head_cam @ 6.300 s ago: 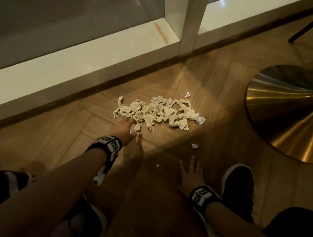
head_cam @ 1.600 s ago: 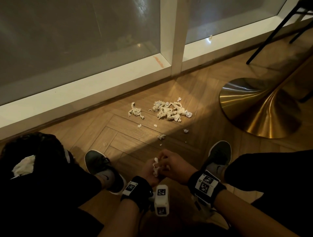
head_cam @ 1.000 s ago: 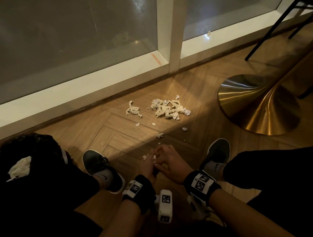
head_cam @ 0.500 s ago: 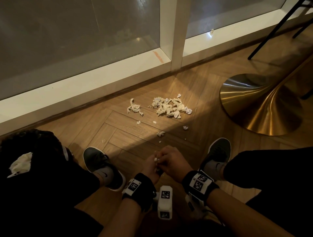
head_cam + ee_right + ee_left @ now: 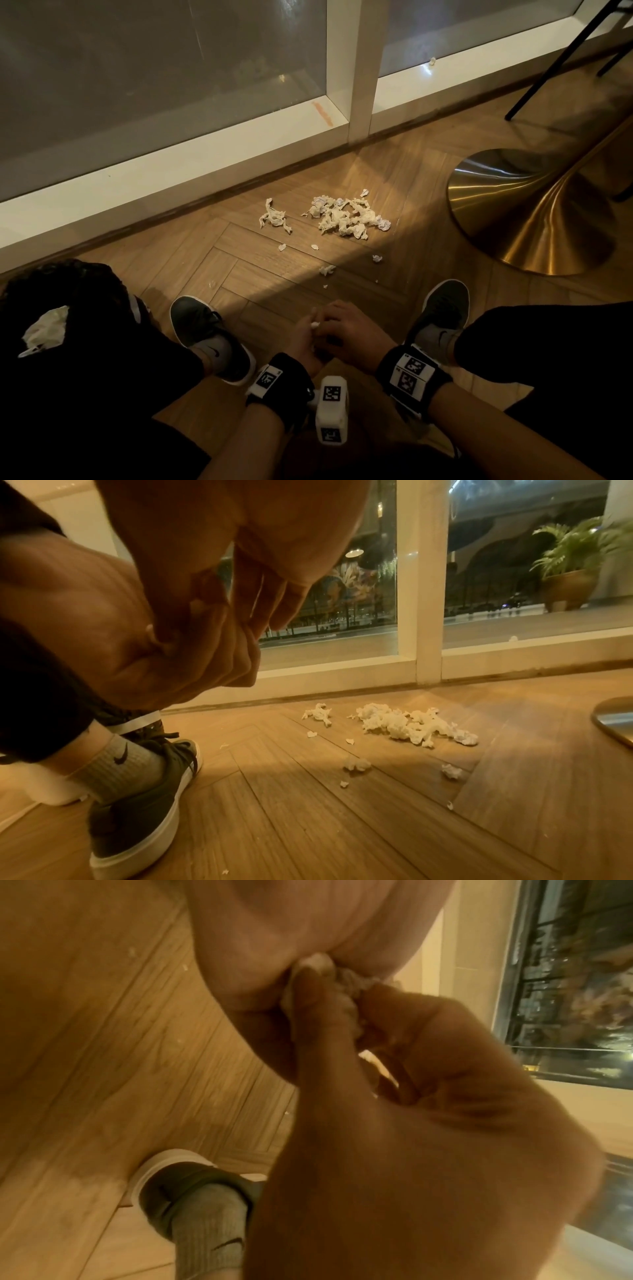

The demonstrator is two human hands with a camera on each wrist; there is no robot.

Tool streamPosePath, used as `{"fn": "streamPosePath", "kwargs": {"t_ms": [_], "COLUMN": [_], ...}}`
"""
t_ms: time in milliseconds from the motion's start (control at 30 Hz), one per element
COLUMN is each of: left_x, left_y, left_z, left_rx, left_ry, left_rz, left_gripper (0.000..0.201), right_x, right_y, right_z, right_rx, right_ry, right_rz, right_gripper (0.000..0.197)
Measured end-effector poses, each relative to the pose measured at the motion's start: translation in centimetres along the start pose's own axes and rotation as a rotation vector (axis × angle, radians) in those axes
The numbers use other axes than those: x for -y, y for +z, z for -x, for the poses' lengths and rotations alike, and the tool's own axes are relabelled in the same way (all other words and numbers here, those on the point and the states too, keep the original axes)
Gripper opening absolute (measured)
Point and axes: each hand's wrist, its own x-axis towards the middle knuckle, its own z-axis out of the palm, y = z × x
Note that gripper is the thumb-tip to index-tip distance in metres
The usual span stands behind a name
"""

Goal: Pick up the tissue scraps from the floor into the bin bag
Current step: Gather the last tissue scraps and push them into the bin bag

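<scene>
Hands together low between the shoes: left hand (image 5: pixel 303 337) and right hand (image 5: pixel 346 334) both pinch a small tissue wad (image 5: pixel 314 324). Main scrap pile (image 5: pixel 346 217) on floor (image 5: pixel 394 171) near window. Bin bag (image 5: pixel 68 294) at left, tissue inside.

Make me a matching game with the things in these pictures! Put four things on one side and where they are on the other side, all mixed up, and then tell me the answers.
Things:
1. big tissue pile
2. tissue wad
3. bin bag
4. gold table base

Places:
A. pinched between the left hand and right hand
B. on the floor near the window frame, ahead of both shoes
C. far left, beside the left shoe
D. far right, standing on the wood floor

Pairs: 1-B, 2-A, 3-C, 4-D
</scene>
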Motion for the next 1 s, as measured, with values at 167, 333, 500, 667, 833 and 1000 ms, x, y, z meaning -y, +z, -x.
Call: {"fn": "streamPosePath", "kwargs": {"t_ms": [167,333,500,667,833,1000], "left_x": [0.3,0.8,-0.3,0.2,0.2,1.2], "left_y": [1.5,1.2,0.7,0.4,1.5,2.2], "left_z": [0.7,0.0,-0.3,-0.1,-0.1,1.0], "left_rx": [0.012,-0.134,-0.186,-0.118,0.003,0.051], "left_ry": [0.171,0.318,0.273,0.103,0.117,0.206], "left_rz": [-0.123,-0.116,-0.142,-0.207,-0.358,-0.381], "left_gripper": [0.028,0.035,0.032,0.020,0.037,0.018], "right_x": [-0.8,-0.7,-0.5,0.3,-1.7,-3.3], "right_y": [-0.6,-1.2,-1.7,-1.7,-2.7,-3.5], "right_z": [-0.2,-0.2,-0.4,-0.7,-0.6,-0.1], "right_rx": [-0.135,-0.047,-0.017,0.006,0.044,0.087], "right_ry": [0.113,0.076,0.103,0.339,0.589,0.607], "right_rz": [-0.077,-0.009,-0.081,-0.134,-0.342,-0.381], "right_gripper": [0.015,0.026,0.019,0.015,0.041,0.053]}}
